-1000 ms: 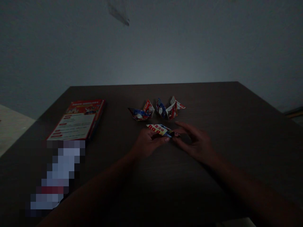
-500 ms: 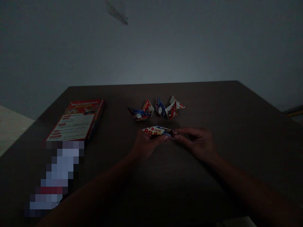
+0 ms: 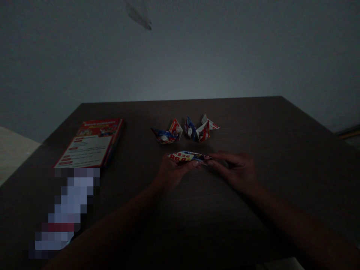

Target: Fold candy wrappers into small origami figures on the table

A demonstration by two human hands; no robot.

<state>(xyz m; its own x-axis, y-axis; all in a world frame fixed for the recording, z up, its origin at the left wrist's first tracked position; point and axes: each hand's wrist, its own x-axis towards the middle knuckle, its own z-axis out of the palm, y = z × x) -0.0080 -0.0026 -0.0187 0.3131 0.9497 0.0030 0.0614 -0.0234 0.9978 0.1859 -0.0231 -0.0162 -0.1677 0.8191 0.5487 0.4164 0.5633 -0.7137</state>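
Observation:
A folded piece of printed paper (image 3: 187,155) with red figures and blue patches is held between my two hands, above the dark table (image 3: 180,221). My left hand (image 3: 173,170) is closed on its left side, the thumb lying along the near edge. At the right end, my right hand (image 3: 234,165) pinches the paper between thumb and fingers. Just beyond the hands stand two folded paper shapes: a blue and red one (image 3: 168,135) on the left and a blue, red and white one (image 3: 201,129) on the right.
A stack of printed flyers (image 3: 88,144) lies at the table's left side. Nearer me, a pixelated pale area (image 3: 64,210) hides what is there. A grey wall (image 3: 180,56) rises behind the table's far edge.
The held paper has tilted slightly, so its printed face shows a little differently. Both hands keep nearly the same place and grip.

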